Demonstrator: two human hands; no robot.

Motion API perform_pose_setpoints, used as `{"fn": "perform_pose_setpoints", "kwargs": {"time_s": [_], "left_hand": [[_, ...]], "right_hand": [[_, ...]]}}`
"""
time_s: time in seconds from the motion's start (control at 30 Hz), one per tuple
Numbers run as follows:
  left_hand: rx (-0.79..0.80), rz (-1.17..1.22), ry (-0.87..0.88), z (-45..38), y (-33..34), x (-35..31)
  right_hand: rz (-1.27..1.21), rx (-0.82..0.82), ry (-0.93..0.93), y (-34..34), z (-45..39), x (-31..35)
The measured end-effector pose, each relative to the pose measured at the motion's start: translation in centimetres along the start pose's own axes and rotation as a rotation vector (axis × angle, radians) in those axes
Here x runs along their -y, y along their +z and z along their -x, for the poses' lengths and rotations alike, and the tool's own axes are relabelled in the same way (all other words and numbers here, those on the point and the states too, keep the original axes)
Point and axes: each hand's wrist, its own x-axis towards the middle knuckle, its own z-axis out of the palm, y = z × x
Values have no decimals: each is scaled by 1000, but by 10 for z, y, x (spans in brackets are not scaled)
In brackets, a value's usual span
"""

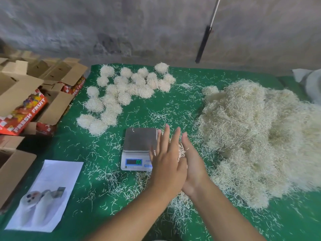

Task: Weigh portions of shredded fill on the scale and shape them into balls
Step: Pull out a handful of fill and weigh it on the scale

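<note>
My left hand point(166, 160) and my right hand point(192, 164) press palm to palm with straight fingers around a small wad of cream shredded fill point(181, 152), just right of the scale. The scale point(139, 148) has a bare steel pan and a green display. A big heap of loose shredded fill point(257, 136) lies on the right of the green table. Several finished balls point(125, 91) lie grouped at the back left.
Open cardboard boxes point(22, 101) with red fruit print stand along the left edge. A printed sheet of paper point(46, 193) lies at the front left. Loose shreds litter the green cloth point(97, 150). A white bag point(311, 84) sits at the far right.
</note>
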Motion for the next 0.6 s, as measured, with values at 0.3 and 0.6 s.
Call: {"fn": "perform_pose_setpoints", "kwargs": {"time_s": [0.3,0.6], "left_hand": [[271,710,-426,13,-8,-9],[492,886,-687,9,-26,55]], "right_hand": [[213,-124,-102,-11,-7,23],[833,-45,-41,-25,-19,-7]]}}
